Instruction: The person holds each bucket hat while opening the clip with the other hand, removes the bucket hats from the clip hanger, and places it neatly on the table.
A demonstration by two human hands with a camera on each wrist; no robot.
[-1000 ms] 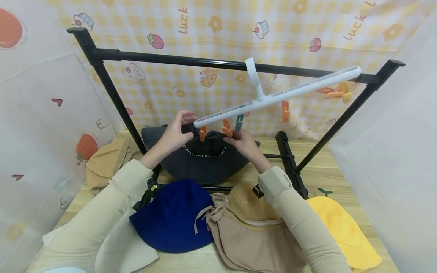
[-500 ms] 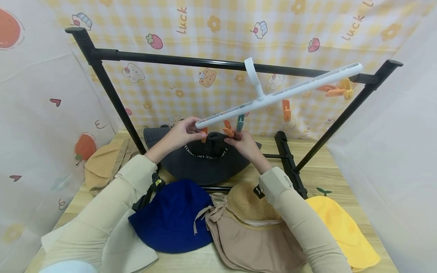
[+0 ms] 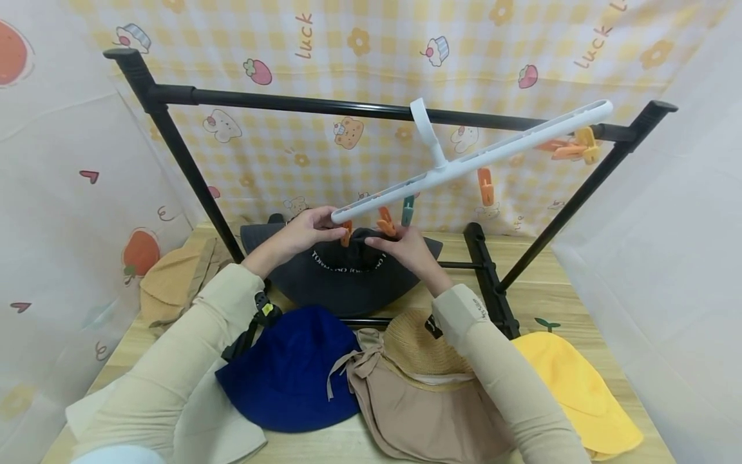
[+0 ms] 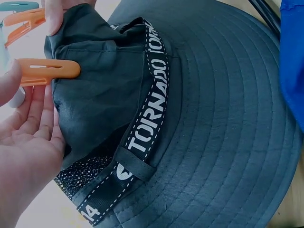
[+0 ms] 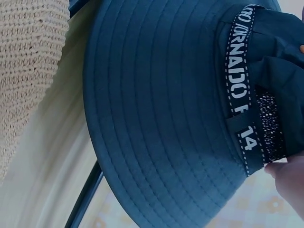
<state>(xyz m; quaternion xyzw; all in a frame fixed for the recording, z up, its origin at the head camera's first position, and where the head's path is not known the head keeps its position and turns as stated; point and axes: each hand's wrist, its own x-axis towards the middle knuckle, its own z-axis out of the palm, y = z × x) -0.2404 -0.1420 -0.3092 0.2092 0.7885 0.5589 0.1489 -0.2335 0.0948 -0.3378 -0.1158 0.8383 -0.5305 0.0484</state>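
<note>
A dark bucket hat [image 3: 348, 291] with a lettered band hangs below the left end of a white clip hanger [image 3: 464, 169]. My left hand [image 3: 298, 237] pinches an orange clothespin [image 4: 50, 70], whose tip lies over the fabric of the crown; the thumb is on its outer end and the fingers are behind. My right hand [image 3: 410, 254] grips the top of the crown on the other side. Another orange clothespin [image 3: 386, 221] and a teal clothespin [image 3: 408, 210] dangle from the hanger just above my right hand.
The hanger hooks on a black rack bar [image 3: 290, 103]. More clips, one orange clothespin [image 3: 485, 187] among them, hang at right. On the table lie a blue hat [image 3: 295, 374], a straw hat with pinkish cloth [image 3: 429, 412], a yellow hat [image 3: 580, 393] and a tan hat [image 3: 174, 283].
My left hand has moved right and down, from beside the hanger's end onto the orange clothespin. My right hand has shifted slightly left along the hat's crown.
</note>
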